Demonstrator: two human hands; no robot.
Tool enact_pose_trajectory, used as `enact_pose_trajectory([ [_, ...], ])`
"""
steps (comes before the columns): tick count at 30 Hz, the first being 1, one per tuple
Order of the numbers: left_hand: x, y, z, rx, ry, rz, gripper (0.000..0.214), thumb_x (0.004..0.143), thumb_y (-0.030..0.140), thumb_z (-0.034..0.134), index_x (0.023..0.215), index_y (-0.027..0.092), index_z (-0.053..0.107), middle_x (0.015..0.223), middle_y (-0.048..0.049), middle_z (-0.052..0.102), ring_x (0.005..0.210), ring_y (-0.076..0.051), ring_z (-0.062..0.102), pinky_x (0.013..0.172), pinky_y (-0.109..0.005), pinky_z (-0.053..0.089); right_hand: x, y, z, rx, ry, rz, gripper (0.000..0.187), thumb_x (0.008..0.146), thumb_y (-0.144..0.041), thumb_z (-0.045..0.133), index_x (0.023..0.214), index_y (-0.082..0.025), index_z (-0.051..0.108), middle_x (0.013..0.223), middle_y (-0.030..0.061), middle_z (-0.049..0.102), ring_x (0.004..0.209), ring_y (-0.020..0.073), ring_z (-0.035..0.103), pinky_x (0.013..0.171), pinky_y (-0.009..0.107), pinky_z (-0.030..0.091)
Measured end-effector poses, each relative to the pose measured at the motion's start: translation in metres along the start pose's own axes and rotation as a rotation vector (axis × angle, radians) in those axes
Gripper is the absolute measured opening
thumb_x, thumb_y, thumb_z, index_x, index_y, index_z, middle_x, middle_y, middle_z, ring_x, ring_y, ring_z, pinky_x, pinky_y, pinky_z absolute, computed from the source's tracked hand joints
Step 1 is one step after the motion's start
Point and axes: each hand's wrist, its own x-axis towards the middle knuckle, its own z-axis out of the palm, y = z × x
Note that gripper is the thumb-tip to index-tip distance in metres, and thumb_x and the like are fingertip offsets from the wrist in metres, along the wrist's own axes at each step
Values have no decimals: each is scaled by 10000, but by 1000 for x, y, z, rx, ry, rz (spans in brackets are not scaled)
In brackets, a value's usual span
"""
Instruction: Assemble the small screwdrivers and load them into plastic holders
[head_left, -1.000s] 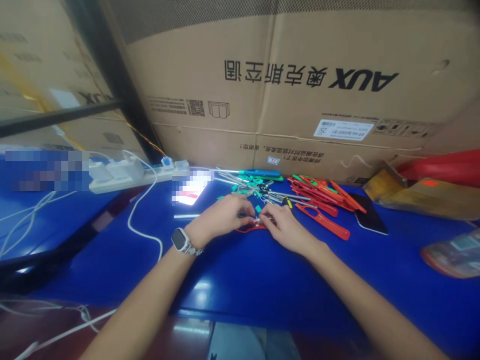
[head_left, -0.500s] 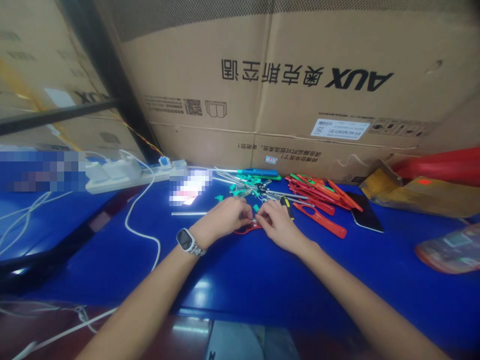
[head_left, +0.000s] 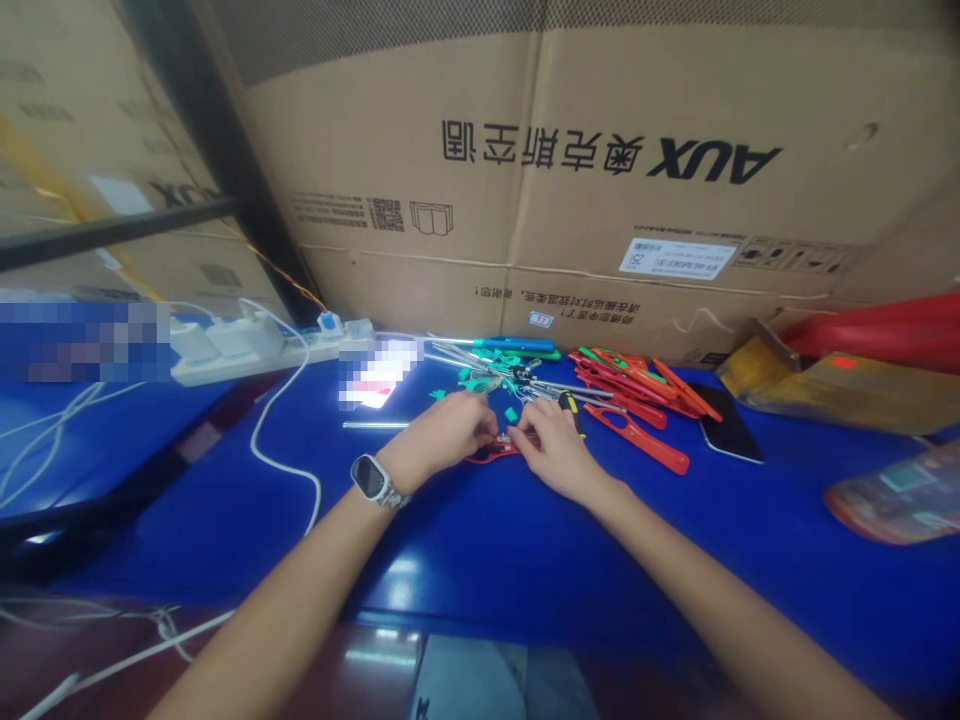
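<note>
A red plastic handle casing (head_left: 491,456) lies low on the table between my hands, mostly covered by my fingers. My left hand (head_left: 454,432) has its fingers bent and pressed together at the casing's left part. From the other side my right hand (head_left: 555,445) pinches thumb and forefinger at the casing's right end. A tiny pale part shows between the fingertips, too small to name. Just behind them lies a small green plastic piece (head_left: 511,414). Beside my right hand is a yellow-and-black tool handle (head_left: 573,412), partly hidden.
Red casings (head_left: 637,440) are piled to the right, near a dark phone (head_left: 731,425). Behind my hands lie metal rods and green parts (head_left: 487,375). A single rod (head_left: 375,426) and a white cable (head_left: 289,468) are leftward. A cardboard box (head_left: 420,280) backs the table.
Both hands stay at the red casing, with only slight finger movement. The small pale part between the fingertips shows a little more now.
</note>
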Motion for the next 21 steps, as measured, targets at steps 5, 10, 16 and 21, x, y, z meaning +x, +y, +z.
enact_pose_trajectory([
  [5,3,-5,6,-24,37,32,194,843,84,588,866,182,754,878,-59,691,818,-196,636,737,-295,462,0,-3,-1,28,50,39,147,925,-280,545,793,-220,518,822,30,581,844,219,537,742,318,355],
  [10,3,-7,8,-118,66,54,134,840,148,632,908,187,740,914,-47,677,776,-167,629,716,-275,470,0,-4,-3,134,38,111,159,898,-292,574,782,-228,487,606,-42,491,616,167,491,621,275,306],
  [16,4,-9,9,-136,57,74,147,873,143,606,875,174,750,887,-51,679,776,-161,630,733,-276,468,0,-5,-4,124,41,102,171,896,-296,567,762,-228,486,592,-49,489,559,146,457,587,264,282],
  [21,2,-12,4,-170,18,83,179,853,115,597,879,179,762,901,-50,699,816,-165,644,759,-275,480,1,-5,-5,136,42,123,190,892,-319,579,748,-233,490,568,-48,489,559,155,476,581,266,289],
])
